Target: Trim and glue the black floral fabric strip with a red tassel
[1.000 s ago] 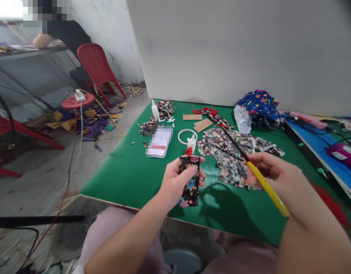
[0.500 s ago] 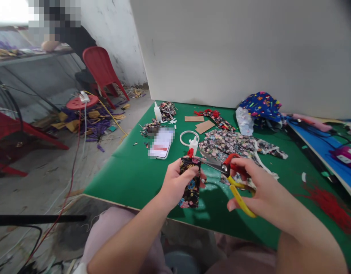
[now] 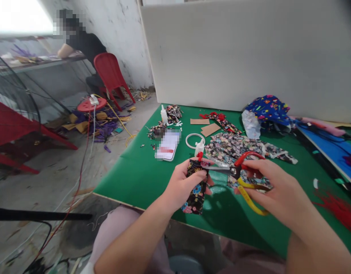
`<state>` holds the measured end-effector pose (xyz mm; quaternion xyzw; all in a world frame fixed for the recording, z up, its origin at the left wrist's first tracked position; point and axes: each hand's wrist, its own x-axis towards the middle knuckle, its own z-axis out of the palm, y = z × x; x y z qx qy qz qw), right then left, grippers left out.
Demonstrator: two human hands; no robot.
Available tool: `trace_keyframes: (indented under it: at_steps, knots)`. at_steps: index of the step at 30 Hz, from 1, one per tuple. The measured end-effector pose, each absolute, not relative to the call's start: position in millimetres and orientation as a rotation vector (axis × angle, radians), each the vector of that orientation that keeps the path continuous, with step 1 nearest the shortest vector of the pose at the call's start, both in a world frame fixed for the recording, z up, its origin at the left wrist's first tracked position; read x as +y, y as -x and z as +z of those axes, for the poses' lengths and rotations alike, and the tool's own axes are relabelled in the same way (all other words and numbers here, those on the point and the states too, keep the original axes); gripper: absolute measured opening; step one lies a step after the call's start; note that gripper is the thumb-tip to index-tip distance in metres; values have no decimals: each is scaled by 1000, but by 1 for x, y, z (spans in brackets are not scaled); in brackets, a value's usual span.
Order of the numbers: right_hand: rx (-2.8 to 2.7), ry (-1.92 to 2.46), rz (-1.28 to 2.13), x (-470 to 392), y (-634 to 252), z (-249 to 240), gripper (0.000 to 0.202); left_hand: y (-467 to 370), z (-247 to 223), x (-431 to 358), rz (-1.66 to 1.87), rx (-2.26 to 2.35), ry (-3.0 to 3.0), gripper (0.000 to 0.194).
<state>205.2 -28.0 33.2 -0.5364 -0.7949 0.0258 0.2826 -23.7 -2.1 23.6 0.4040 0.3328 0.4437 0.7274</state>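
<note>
My left hand (image 3: pixel 182 185) is closed around a dark floral fabric piece (image 3: pixel 196 194), thumb across its front, with a red tie (image 3: pixel 199 156) at its top. My right hand (image 3: pixel 270 182) holds scissors (image 3: pixel 235 172) with red and yellow handles. Their blades point left and reach the upper right edge of the fabric piece, just below the red tie. Whether the blades touch the cloth is hard to tell. Behind the red tie stands a small white bottle (image 3: pixel 199 146), beside a white ring (image 3: pixel 190 141).
On the green table (image 3: pixel 129 171) lie a phone (image 3: pixel 168 145), cardboard pieces (image 3: pixel 210 129), floral fabric (image 3: pixel 235 146), a blue patterned cloth (image 3: pixel 268 110) and red threads (image 3: pixel 339 207). A person (image 3: pixel 88 45) sits at another table, back left, by a red chair (image 3: pixel 109 72).
The scissors have swung level and their handles and blades are closer together. My right fingers have drawn in. The whole view has shifted, so the scene sits further right.
</note>
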Motion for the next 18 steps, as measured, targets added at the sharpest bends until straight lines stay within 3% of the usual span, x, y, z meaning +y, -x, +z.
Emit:
trace_keyframes:
  at_steps: [11, 18]
  knots:
    - [-2070, 1465, -118, -32, -212, 39, 36, 38, 32, -4, 997, 791, -986, 28]
    - [-2146, 1328, -82, -36, -205, 45, 35, 39, 38, -8, 970, 832, -1007, 23]
